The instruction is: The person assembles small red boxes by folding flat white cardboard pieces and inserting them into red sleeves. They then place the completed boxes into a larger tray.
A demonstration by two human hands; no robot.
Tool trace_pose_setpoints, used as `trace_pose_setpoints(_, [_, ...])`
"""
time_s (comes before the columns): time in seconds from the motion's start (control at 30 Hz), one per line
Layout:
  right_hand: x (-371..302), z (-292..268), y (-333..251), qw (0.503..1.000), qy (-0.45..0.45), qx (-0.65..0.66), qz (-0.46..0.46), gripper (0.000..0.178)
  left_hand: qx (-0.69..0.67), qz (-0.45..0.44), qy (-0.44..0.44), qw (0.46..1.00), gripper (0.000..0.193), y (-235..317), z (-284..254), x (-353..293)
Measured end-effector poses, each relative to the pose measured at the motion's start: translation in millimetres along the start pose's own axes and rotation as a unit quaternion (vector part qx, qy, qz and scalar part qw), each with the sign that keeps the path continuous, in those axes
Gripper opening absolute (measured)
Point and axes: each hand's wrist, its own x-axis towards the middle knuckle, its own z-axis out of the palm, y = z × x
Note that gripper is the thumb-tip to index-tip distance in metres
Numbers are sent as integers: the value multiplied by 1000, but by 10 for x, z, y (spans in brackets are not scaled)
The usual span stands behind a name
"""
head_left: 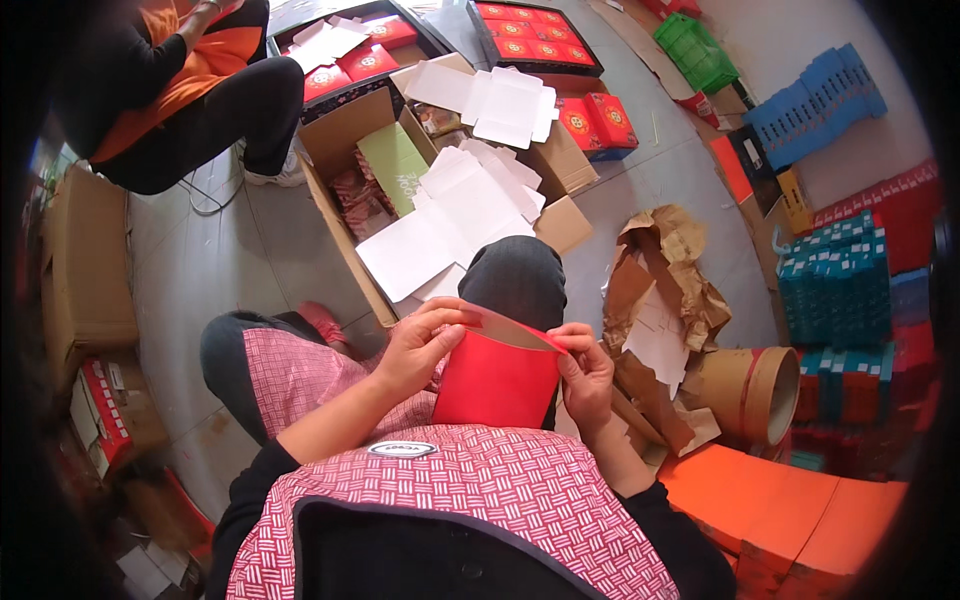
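Note:
A red paper box [497, 385], its mouth open toward the far side, rests on my lap against my patterned apron. My left hand [422, 350] pinches its upper left corner between thumb and fingers. At the upper right corner, my right hand [583, 372] grips the rim the same way. The box's pale inside shows between the two hands. Just beyond my knee, flat white box blanks [440, 232] lie spread over an open cardboard carton [345, 240]. Inside that carton are a light green box [392, 165] and small reddish packets [358, 200].
Finished red boxes fill trays [535, 38] at the far side. Crumpled brown paper [690, 290] and a cardboard tube [745, 395] lie to my right, near orange boxes [750, 495]. Teal stacks [835, 280] and a green crate [695, 52] stand farther right. Another person [190, 90] sits at far left.

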Motion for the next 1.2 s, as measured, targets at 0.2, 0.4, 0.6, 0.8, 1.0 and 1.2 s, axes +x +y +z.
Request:
trace_pose_setpoints(0.2, [280,-177,-173,993,-79,-90,-8,4,69,73,-10,995,17,7,23,25])
trace_pose_setpoints(0.4, [832,157,-630,943,-244,-97,205,8,72,79,-5,994,20,46,67,15])
trace_pose_setpoints(0.6, [843,220,-551,942,-251,-161,156,21,116,109,-9,987,14,58,55,46])
trace_pose_setpoints(0.8, [790,360,-550,940,-214,-142,223,24,-53,63,79,993,25,-58,171,-95])
trace_pose_setpoints(1.0, [765,325,-477,953,-184,-101,218,23,223,141,45,964,27,156,170,-85])
trace_pose_setpoints(1.2, [792,335,-456,952,-211,-171,137,22,200,126,24,971,20,151,166,-75])
